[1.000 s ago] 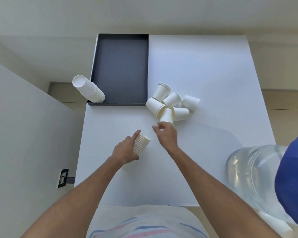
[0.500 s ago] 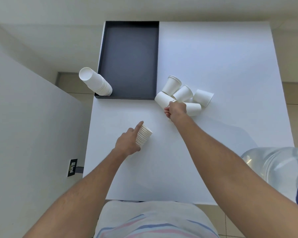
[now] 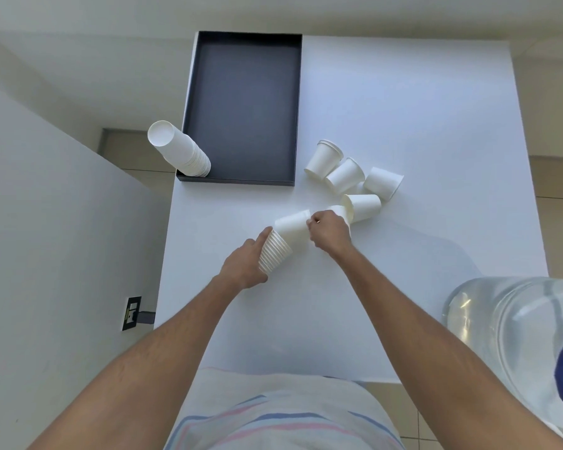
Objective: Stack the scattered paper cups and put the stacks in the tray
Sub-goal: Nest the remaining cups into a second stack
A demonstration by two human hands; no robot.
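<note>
My left hand (image 3: 246, 263) grips a stack of white paper cups (image 3: 273, 254) tilted on the white table (image 3: 403, 108). My right hand (image 3: 329, 233) holds a single white cup (image 3: 291, 227) and sets it over the top of that stack. Several loose cups (image 3: 345, 175) lie scattered just beyond my right hand, one (image 3: 363, 206) right behind it. A dark tray (image 3: 244, 108) lies at the table's far left. A finished cup stack (image 3: 179, 151) stands in its near-left corner, leaning out over the edge.
A large clear water bottle (image 3: 507, 345) stands off the table's near right corner. The table's left edge drops to a grey wall with an outlet (image 3: 132, 313).
My right hand reached to the pile, picked up one cup and brought it back onto the stack in my left hand. The left hand stayed about where it was.
</note>
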